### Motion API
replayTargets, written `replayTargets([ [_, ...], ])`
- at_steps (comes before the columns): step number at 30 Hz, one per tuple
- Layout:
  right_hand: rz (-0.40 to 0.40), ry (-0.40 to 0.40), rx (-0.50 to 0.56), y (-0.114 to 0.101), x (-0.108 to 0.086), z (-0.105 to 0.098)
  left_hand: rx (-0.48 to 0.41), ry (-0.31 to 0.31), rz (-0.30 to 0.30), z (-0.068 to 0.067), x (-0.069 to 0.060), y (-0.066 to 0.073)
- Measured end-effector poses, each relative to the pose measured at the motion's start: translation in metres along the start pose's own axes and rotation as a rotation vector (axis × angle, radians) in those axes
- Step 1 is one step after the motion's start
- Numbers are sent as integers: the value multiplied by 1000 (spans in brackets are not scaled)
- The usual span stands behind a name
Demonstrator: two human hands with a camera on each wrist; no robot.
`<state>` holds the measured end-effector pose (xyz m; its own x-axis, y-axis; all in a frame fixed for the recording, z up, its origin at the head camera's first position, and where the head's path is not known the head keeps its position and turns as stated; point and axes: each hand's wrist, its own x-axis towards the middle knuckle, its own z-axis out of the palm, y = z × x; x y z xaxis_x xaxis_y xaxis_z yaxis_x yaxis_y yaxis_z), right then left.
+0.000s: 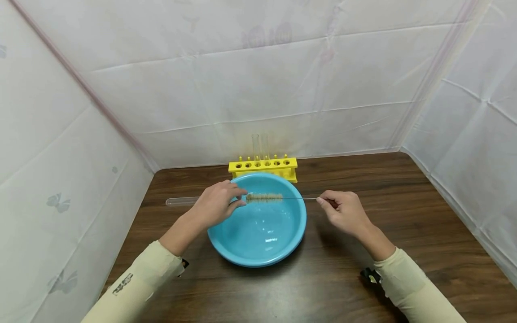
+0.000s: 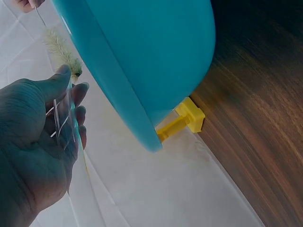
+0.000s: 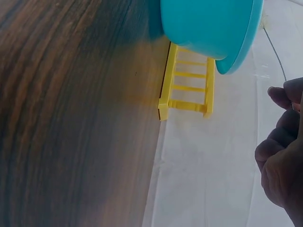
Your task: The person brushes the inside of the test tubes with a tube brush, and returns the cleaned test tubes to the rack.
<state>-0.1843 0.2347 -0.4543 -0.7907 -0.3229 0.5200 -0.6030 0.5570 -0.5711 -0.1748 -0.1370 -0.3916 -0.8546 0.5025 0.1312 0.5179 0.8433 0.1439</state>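
Over the blue basin (image 1: 302, 220), my left hand (image 1: 216, 204) holds a clear glass test tube (image 1: 179, 202) lying sideways. Its rounded end points left, and its mouth lies by my thumb and fingertips. A test tube brush (image 1: 264, 197) with tan bristles is in line with that mouth; the left wrist view has the bristle tip (image 2: 75, 68) right at the thumb. Whether the tip is inside the glass, I cannot tell. To the right of the basin, my right hand (image 1: 343, 211) pinches the end of the brush's thin wire handle (image 3: 277, 54) between thumb and fingers.
Behind the basin stands a yellow test tube rack (image 1: 262, 167) with two upright clear tubes (image 1: 255, 146) near its middle. White sheeting (image 1: 282, 89) walls the back and sides of the dark wooden table (image 1: 343, 278). Small shiny reflections show on the basin's floor.
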Motion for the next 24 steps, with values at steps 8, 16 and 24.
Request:
replayTargets([
  [8,-31,32,54,4,2,-1,5,29,13,-2,-1,0],
  [16,-36,41,94,11,0,1,-19,37,-7,0,-3,-2],
  [24,-30,35,87,14,-1,4,-20,43,-9,1,-6,-5],
])
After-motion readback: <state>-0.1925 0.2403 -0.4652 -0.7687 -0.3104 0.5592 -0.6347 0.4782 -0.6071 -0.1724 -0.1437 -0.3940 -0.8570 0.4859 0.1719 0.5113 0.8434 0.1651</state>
